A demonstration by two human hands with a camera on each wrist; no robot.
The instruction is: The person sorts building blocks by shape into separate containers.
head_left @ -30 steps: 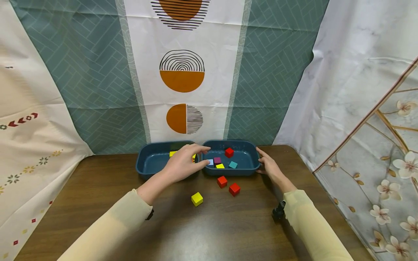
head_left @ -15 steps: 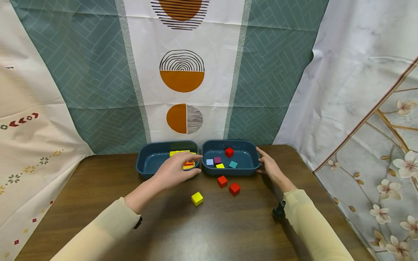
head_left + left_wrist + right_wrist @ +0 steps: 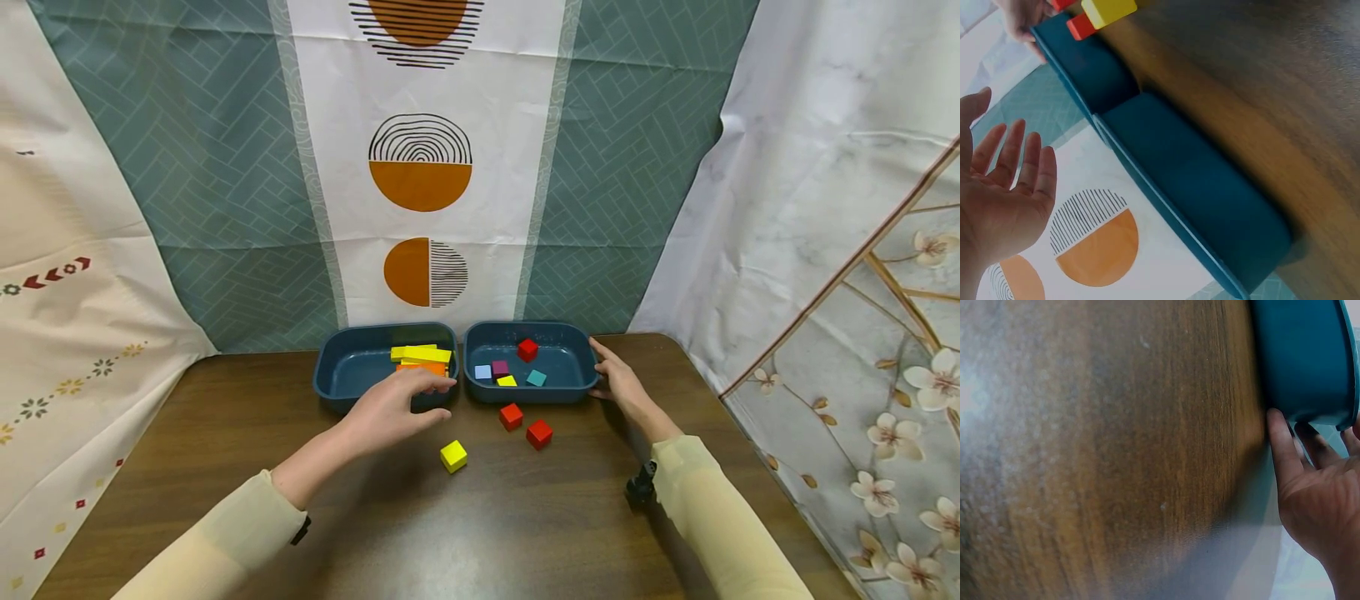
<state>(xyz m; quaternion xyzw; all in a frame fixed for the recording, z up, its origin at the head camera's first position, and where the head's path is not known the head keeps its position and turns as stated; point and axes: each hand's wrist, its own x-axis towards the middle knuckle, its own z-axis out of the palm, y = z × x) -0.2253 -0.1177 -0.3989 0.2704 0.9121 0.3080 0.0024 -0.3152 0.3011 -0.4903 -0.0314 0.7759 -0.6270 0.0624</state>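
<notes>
My left hand (image 3: 393, 410) hovers at the near right side of the left blue tray (image 3: 337, 398), fingers relaxed and holding nothing. The left wrist view shows its bare palm with fingers spread. Just right of its thumb, a yellow cube (image 3: 453, 457) lies on the table. My right hand (image 3: 621, 381) rests against the right end of the right blue tray (image 3: 551, 394), fingers extended along its wall. In that tray are a red cube (image 3: 527, 350), a purple block (image 3: 500, 368), a pale blue block (image 3: 482, 372), a yellow block (image 3: 507, 381) and a teal block (image 3: 536, 378).
Yellow blocks (image 3: 426, 355) and an orange block (image 3: 433, 367) sit in the left tray's right half. Two red cubes, one nearer (image 3: 539, 434) and one farther (image 3: 512, 417), lie before the right tray. Hanging cloth (image 3: 247, 292) stands behind the wooden table (image 3: 480, 533).
My left hand has moved left and toward me, from above the right tray's left end to the front of the left tray. My right hand has stayed at its tray.
</notes>
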